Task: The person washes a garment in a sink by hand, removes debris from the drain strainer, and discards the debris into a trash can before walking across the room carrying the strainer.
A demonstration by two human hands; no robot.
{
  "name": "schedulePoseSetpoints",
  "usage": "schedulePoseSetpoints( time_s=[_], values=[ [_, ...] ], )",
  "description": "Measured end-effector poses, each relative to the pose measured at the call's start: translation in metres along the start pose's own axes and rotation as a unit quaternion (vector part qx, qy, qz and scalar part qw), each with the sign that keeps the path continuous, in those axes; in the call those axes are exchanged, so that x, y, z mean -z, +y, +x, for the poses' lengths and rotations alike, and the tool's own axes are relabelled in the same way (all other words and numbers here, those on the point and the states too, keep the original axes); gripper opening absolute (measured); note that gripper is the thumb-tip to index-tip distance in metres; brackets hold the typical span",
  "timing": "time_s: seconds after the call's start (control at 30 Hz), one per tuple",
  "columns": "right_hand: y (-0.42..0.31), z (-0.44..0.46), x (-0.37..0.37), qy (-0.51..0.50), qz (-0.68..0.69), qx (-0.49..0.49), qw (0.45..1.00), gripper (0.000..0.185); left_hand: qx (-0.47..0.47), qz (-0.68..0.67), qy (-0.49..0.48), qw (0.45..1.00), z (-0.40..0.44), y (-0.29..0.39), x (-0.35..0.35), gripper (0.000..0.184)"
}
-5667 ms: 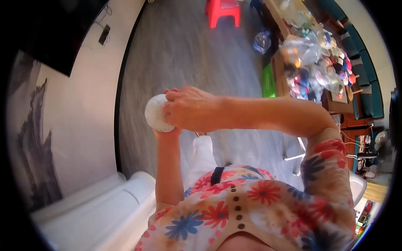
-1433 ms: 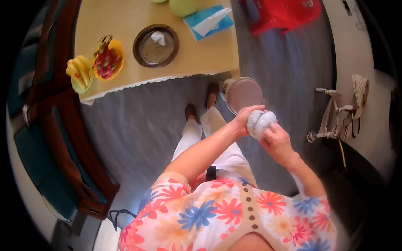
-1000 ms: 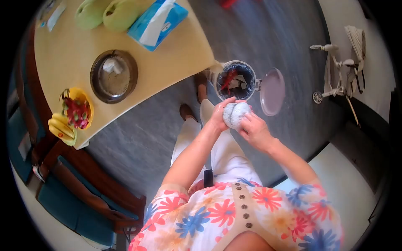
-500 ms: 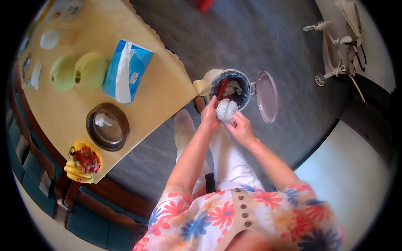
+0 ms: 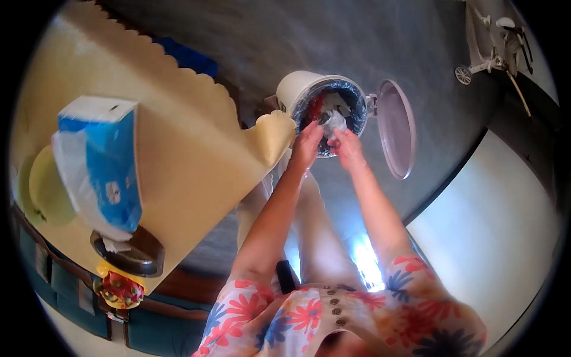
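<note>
Over the mouth of a white trash bin (image 5: 297,83), both my hands are on a small whitish, shiny wrapped item (image 5: 336,121) with a dark patch on its left side. What is inside the wrapping I cannot make out. My left hand (image 5: 307,143) grips its left edge with closed fingers. From the right and below, my right hand (image 5: 348,147) pinches it. The bin has a dark bag liner (image 5: 358,98), with red and pale scraps inside. Its round lid (image 5: 395,128) stands open to the right.
A table with a yellow scalloped cloth (image 5: 196,154) is on the left, its corner beside the bin. On it are a blue tissue pack (image 5: 113,166), green melon-like fruits (image 5: 50,184), a brown bowl (image 5: 143,253) and a dragon fruit (image 5: 122,288). A folded wheeled cart (image 5: 496,59) stands upper right.
My hands have moved forward with the wrapped item, from the bin's near rim to over its opening. The item's dark patch now shows. My view has shifted closer to the table.
</note>
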State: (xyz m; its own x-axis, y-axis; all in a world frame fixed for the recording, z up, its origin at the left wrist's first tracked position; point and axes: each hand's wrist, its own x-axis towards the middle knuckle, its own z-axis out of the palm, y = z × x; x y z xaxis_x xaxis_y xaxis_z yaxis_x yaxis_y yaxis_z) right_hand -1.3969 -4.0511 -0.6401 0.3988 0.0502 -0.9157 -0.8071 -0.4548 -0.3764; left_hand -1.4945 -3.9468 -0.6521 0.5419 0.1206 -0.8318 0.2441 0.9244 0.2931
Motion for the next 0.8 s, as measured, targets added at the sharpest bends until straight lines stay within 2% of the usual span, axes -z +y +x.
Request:
schedulePoseSetpoints(
  time_s=[0.1,0.13,0.23,0.27,0.33,0.37,0.4,0.43,0.5,0.57,0.63,0.67,0.7,0.73,0.8],
  values=[
    [0.001,0.016,0.012,-0.024,0.146,-0.028,0.989,0.013,-0.03,0.057,0.013,0.998,0.006,-0.012,0.021,0.051],
    [0.001,0.02,0.013,-0.029,0.188,-0.026,0.981,0.012,-0.027,0.019,0.012,0.999,0.006,-0.018,0.026,0.048],
    [0.017,0.041,0.031,-0.075,0.314,-0.003,0.946,0.014,0.006,0.06,0.034,0.998,0.0,-0.011,0.028,0.044],
    [0.022,0.046,0.028,-0.071,0.341,-0.002,0.937,0.017,-0.019,0.058,0.036,0.997,0.003,-0.018,0.035,0.044],
    [0.033,0.057,0.017,-0.018,0.068,-0.066,0.995,0.019,-0.07,0.053,0.041,0.995,0.009,-0.031,0.047,0.044],
    [0.035,0.062,0.012,0.008,-0.072,-0.096,0.993,0.021,-0.071,0.083,0.047,0.993,0.013,-0.037,0.051,0.044],
    [0.031,0.068,0.006,0.012,-0.123,-0.063,0.99,0.023,-0.072,0.113,0.053,0.99,0.016,-0.041,0.054,0.044],
    [0.023,0.072,0.005,-0.03,-0.095,-0.057,0.993,0.024,-0.07,0.128,0.052,0.988,0.017,-0.045,0.058,0.045],
    [0.01,0.072,0.01,-0.05,0.025,-0.033,0.998,0.023,-0.064,0.143,0.043,0.987,0.019,-0.049,0.064,0.045],
    [0.001,0.071,0.025,-0.071,0.098,-0.048,0.991,0.022,-0.055,0.114,0.029,0.992,0.018,-0.047,0.061,0.045],
    [-0.005,0.068,0.039,-0.105,0.193,-0.066,0.973,0.022,-0.039,0.076,0.035,0.996,0.016,-0.04,0.057,0.043],
    [-0.007,0.068,0.043,-0.16,0.263,-0.076,0.948,0.021,-0.029,0.066,0.041,0.997,0.016,-0.039,0.058,0.043],
    [0.009,0.077,0.046,-0.159,0.042,0.031,0.986,0.02,-0.012,0.073,0.051,0.996,0.019,-0.042,0.062,0.042],
    [0.033,0.087,0.046,-0.147,-0.181,0.136,0.963,0.02,-0.003,0.075,0.056,0.996,0.021,-0.046,0.064,0.041],
    [0.058,0.102,0.022,-0.013,-0.164,-0.003,0.986,0.019,0.006,0.074,0.06,0.995,0.021,-0.043,0.06,0.04]
  ],
)
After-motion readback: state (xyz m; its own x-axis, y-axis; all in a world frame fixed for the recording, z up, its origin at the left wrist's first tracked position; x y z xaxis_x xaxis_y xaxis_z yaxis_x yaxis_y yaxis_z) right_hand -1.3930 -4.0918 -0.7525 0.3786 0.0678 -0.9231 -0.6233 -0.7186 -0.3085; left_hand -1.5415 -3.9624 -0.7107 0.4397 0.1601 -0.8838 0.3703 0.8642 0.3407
